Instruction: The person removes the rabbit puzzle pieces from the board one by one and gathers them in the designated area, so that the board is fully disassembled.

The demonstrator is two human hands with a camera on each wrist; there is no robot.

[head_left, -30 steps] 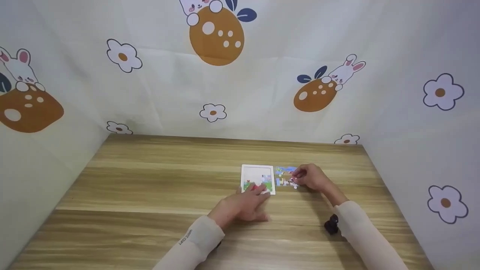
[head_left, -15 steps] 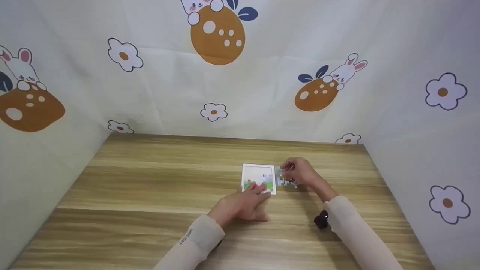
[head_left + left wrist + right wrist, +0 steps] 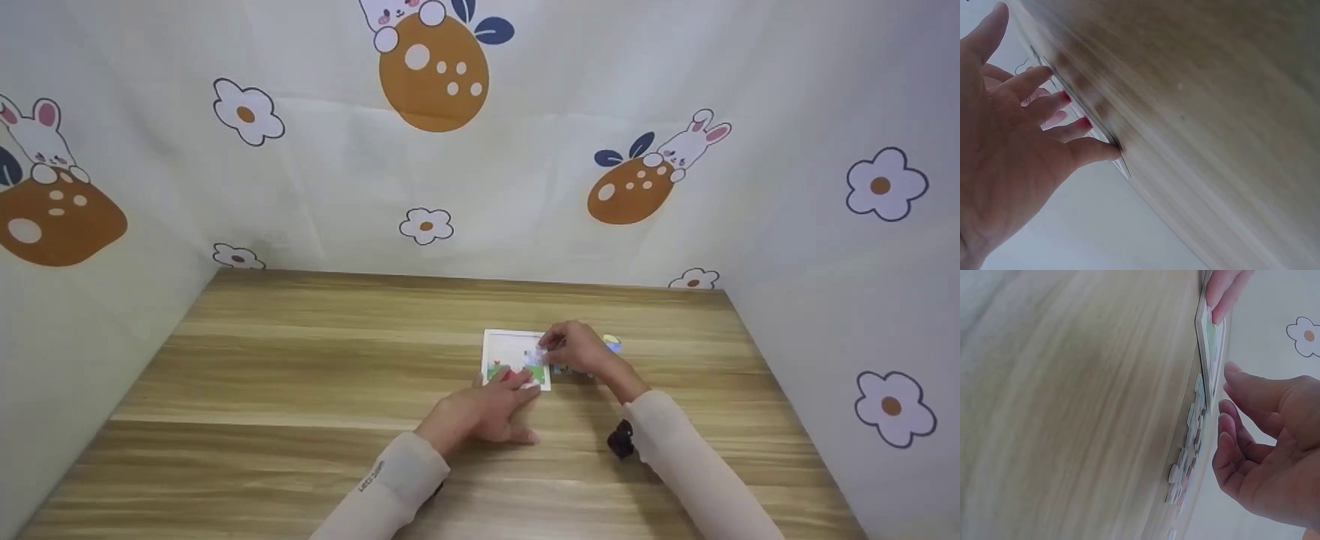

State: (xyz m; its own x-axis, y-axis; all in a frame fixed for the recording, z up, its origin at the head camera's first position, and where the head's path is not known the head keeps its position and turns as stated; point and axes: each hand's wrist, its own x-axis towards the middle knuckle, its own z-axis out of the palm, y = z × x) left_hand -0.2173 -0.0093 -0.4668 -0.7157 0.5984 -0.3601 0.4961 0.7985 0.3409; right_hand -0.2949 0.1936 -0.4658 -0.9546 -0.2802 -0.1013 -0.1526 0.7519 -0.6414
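Observation:
A white-rimmed puzzle board [image 3: 512, 331] lies on the wooden table, with a few bright pieces fitted along its lower part and right side. My left hand [image 3: 484, 409] rests its spread fingers on the board's near edge; in the left wrist view the fingertips [image 3: 1085, 124] touch that edge. Over the board's right rim my right hand [image 3: 589, 352] pinches a small puzzle piece between thumb and fingers, the piece mostly hidden by the fingertips. Loose puzzle pieces [image 3: 1185, 455] lie flat beside the board, partly under the right hand.
A blue and yellow piece [image 3: 613, 343] shows beyond the right hand. A black device [image 3: 621, 439] sits at the right wrist. Patterned cloth walls [image 3: 322, 187] stand behind and at both sides of the table [image 3: 300, 360].
My right hand has moved left from the loose pieces to the board's right rim, uncovering the blue and yellow piece. The left hand and board have stayed in place.

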